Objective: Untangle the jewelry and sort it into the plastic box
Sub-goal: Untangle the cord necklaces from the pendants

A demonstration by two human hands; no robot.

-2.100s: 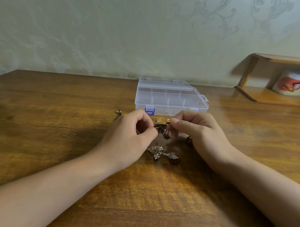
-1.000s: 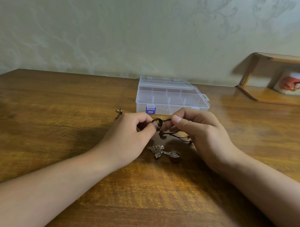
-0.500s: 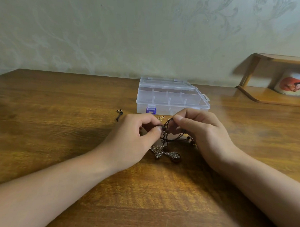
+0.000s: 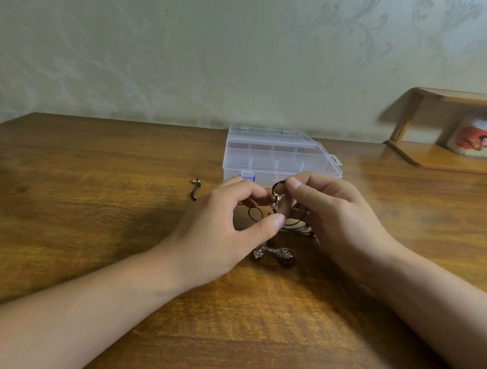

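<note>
A tangle of dark cord jewelry (image 4: 276,202) with small beads hangs between my two hands, just above the wooden table (image 4: 98,207). My right hand (image 4: 335,215) pinches a cord loop at the top. My left hand (image 4: 221,227) has curled fingers at the cord, thumb stretched under the beads; its grip is partly hidden. A silver ornate pendant (image 4: 274,253) lies on the table below my hands. The clear plastic box (image 4: 276,155) with dividers and a blue latch sits shut right behind my hands.
A short dark cord piece with beads (image 4: 195,186) lies on the table left of the box. A wooden shelf (image 4: 442,158) holding a printed tin (image 4: 476,137) stands at the far right against the wall.
The cord tangle has loosened into wider loops, and my hands have drawn slightly apart and lifted it. The pendant and box have stayed put.
</note>
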